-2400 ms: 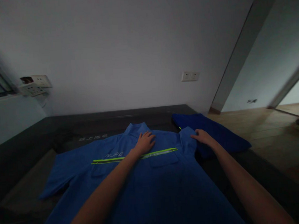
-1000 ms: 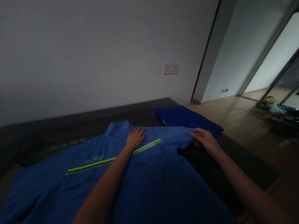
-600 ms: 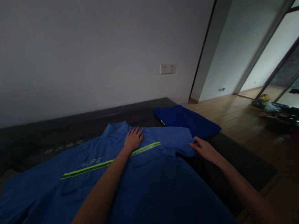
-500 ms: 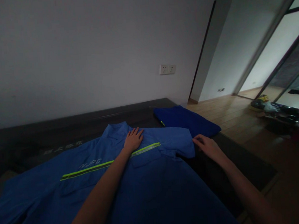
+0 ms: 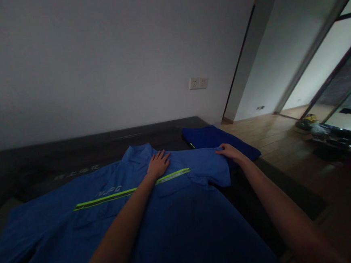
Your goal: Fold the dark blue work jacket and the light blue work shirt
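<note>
A blue work shirt (image 5: pixel 169 213) with a yellow-green reflective stripe (image 5: pixel 128 190) lies spread face up on a dark platform (image 5: pixel 74 155). My left hand (image 5: pixel 158 164) rests flat on the chest just below the collar, fingers stretched out. My right hand (image 5: pixel 230 151) lies on the top edge of the shirt's right short sleeve (image 5: pixel 210 167), fingers slightly bent over the cloth. Whether it grips the sleeve is unclear in the dim light.
A folded dark blue garment (image 5: pixel 215 140) lies at the platform's far right corner, just past my right hand. A wall socket (image 5: pixel 198 83) sits on the white wall behind. Wooden floor (image 5: pixel 285 139) and clutter by a glass door (image 5: pixel 330 131) lie to the right.
My right hand moved from the sleeve's outer end up onto its top edge near the shoulder. The left hand stayed pressed on the chest. The view turned right early on.
</note>
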Demonstrator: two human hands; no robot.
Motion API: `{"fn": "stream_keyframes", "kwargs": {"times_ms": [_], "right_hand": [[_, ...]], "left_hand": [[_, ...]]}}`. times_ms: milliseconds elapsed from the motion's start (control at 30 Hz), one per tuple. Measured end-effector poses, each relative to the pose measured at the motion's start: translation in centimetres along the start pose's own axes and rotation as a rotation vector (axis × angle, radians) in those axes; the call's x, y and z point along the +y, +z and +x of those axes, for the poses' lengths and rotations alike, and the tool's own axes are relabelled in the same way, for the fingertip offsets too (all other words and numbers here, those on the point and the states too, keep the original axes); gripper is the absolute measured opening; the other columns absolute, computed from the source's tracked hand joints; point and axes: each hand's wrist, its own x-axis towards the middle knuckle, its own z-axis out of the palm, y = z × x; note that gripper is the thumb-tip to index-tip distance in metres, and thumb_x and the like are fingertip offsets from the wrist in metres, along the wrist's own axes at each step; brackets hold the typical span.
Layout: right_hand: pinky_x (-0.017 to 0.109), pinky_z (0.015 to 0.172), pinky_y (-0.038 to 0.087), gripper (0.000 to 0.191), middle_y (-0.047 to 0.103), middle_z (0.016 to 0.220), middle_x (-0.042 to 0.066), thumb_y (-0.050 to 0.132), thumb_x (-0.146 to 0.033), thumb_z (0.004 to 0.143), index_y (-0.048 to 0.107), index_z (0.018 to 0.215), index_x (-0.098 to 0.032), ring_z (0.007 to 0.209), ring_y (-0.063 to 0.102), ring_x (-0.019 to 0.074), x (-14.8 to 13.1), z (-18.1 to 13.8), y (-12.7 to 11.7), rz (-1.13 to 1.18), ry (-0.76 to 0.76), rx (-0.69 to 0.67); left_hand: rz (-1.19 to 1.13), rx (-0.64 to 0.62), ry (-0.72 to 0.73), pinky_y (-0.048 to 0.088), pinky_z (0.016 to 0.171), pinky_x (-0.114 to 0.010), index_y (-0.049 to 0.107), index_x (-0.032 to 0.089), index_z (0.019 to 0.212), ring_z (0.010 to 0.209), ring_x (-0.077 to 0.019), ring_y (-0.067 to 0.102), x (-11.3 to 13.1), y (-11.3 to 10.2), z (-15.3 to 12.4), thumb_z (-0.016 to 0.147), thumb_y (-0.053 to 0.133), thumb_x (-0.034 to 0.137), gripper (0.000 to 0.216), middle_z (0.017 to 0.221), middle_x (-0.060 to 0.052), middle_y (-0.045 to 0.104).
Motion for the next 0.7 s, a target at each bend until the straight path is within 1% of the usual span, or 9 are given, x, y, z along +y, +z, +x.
{"fn": "stream_keyframes", "kwargs": {"times_ms": [67, 167, 233, 333, 400, 467, 567, 633, 700], "right_hand": [[0.024, 0.056, 0.043, 0.012, 0.061, 0.066, 0.0, 0.059, -0.029, 0.075, 0.055, 0.075, -0.018, 0.06, 0.056, 0.0141, 0.0, -0.1, 0.0, 0.036, -0.008, 0.034], [0.025, 0.059, 0.043, 0.01, 0.061, 0.074, 0.002, 0.053, -0.028, 0.078, 0.053, 0.082, -0.018, 0.065, 0.056, 0.0153, -0.6, 0.3, -0.1, 0.042, -0.023, 0.111], [0.025, 0.063, 0.043, 0.016, 0.061, 0.081, 0.002, 0.055, -0.027, 0.077, 0.052, 0.09, -0.019, 0.071, 0.056, 0.0164, -1.2, 0.8, -0.3, 0.04, -0.051, 0.186], [0.028, 0.067, 0.044, 0.028, 0.061, 0.085, 0.003, 0.058, -0.026, 0.075, 0.052, 0.101, -0.02, 0.073, 0.057, 0.0178, -1.9, 1.5, -0.6, 0.012, -0.123, 0.27], [0.029, 0.07, 0.044, 0.028, 0.062, 0.085, 0.003, 0.059, -0.025, 0.075, 0.054, 0.101, -0.021, 0.075, 0.058, 0.0187, -2.0, 1.6, -0.5, -0.068, -0.138, 0.282], [0.03, 0.072, 0.044, 0.026, 0.062, 0.085, 0.004, 0.06, -0.024, 0.076, 0.056, 0.101, -0.021, 0.078, 0.059, 0.0196, -1.7, 1.4, -0.2, -0.184, -0.117, 0.266], [0.032, 0.074, 0.044, 0.03, 0.063, 0.088, 0.006, 0.059, -0.026, 0.078, 0.055, 0.108, -0.021, 0.082, 0.06, 0.0213, -1.0, 0.8, 0.5, -0.336, -0.093, 0.228], [0.034, 0.076, 0.044, 0.034, 0.062, 0.094, 0.008, 0.057, -0.027, 0.081, 0.053, 0.113, -0.02, 0.089, 0.058, 0.0236, -1.0, 0.3, 0.6, -0.402, -0.136, 0.264], [0.037, 0.08, 0.044, 0.033, 0.06, 0.101, 0.011, 0.054, -0.027, 0.083, 0.053, 0.115, -0.019, 0.097, 0.055, 0.0264, -1.8, -0.3, 0.6, -0.433, -0.228, 0.328]], "left_hand": [[-0.007, 0.0, -0.003, 0.022, 0.112, -0.045, 0.037, 0.03, 0.142, 0.138, -0.0243, 0.028, -0.1, 0.1, 0.1, 0.096, 0.029, 0.041, 0.048, 0.15, -0.005, 0.034], [-0.017, 0.002, -0.006, 0.022, 0.112, -0.045, 0.037, 0.031, 0.141, 0.139, -0.0239, 0.028, -0.2, 0.3, 0.2, 0.096, 0.029, 0.042, 0.048, 0.15, -0.004, 0.033], [-0.024, 0.004, -0.006, 0.021, 0.112, -0.044, 0.036, 0.031, 0.142, 0.139, -0.0238, 0.028, -0.2, 0.3, 0.2, 0.095, 0.029, 0.042, 0.048, 0.151, -0.003, 0.033], [-0.043, 0.024, -0.005, 0.022, 0.112, -0.044, 0.028, 0.03, 0.146, 0.138, -0.0246, 0.028, -0.2, 0.4, 0.2, 0.096, 0.028, 0.043, 0.052, 0.151, -0.005, 0.032], [-0.053, 0.035, -0.01, 0.023, 0.111, -0.044, 0.024, 0.03, 0.147, 0.139, -0.0251, 0.028, -0.2, 0.4, 0.2, 0.096, 0.027, 0.044, 0.053, 0.151, -0.006, 0.031], [-0.06, 0.036, -0.015, 0.023, 0.111, -0.044, 0.024, 0.031, 0.147, 0.139, -0.0253, 0.027, -0.2, 0.5, 0.2, 0.096, 0.027, 0.046, 0.053, 0.152, -0.006, 0.03], [-0.068, 0.039, -0.017, 0.022, 0.112, -0.044, 0.026, 0.031, 0.146, 0.139, -0.025, 0.027, -0.3, 0.5, 0.2, 0.096, 0.026, 0.046, 0.052, 0.151, -0.005, 0.031], [-0.073, 0.05, -0.015, 0.023, 0.111, -0.044, 0.029, 0.03, 0.145, 0.138, -0.0248, 0.028, -0.2, 0.5, 0.1, 0.096, 0.027, 0.045, 0.051, 0.151, -0.006, 0.033], [-0.084, 0.077, -0.02, 0.024, 0.111, -0.043, 0.034, 0.027, 0.143, 0.137, -0.0243, 0.03, 0.0, 0.3, 0.0, 0.096, 0.03, 0.043, 0.05, 0.149, -0.007, 0.036]]}}
